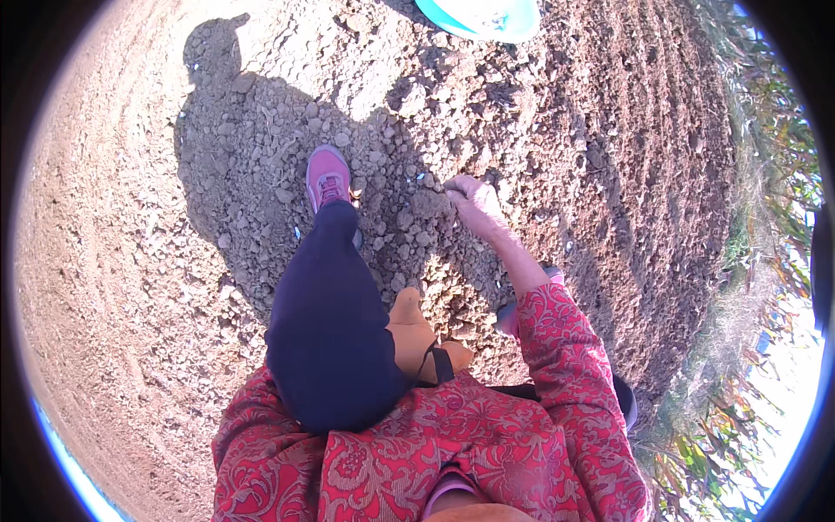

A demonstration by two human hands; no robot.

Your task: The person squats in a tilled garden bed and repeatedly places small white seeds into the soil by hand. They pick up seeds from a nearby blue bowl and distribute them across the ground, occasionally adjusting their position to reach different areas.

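My right hand [475, 203] reaches down to the tilled soil in front of me, its thumb and fingers drawn together. Whether anything small is pinched between the fingertips is hidden. A large soil clod [430, 204] lies just left of the fingertips, and a small whitish piece [421, 176] rests on the ground near them. My left hand is not in view; the left sleeve [251, 414] runs behind my raised thigh. Beside the knee shows a tan, cloth-like thing [411, 333] crossed by a black strap [443, 365]; what it is I cannot tell.
A turquoise basin [450, 25] with pale contents stands ahead, cut off by the picture's top. My pink shoe [328, 171] is planted on loose clods; the other shoe [507, 320] is partly covered by my right sleeve. Furrows run at right towards leafy plants [704, 457]. Another small pale piece [297, 232] lies left.
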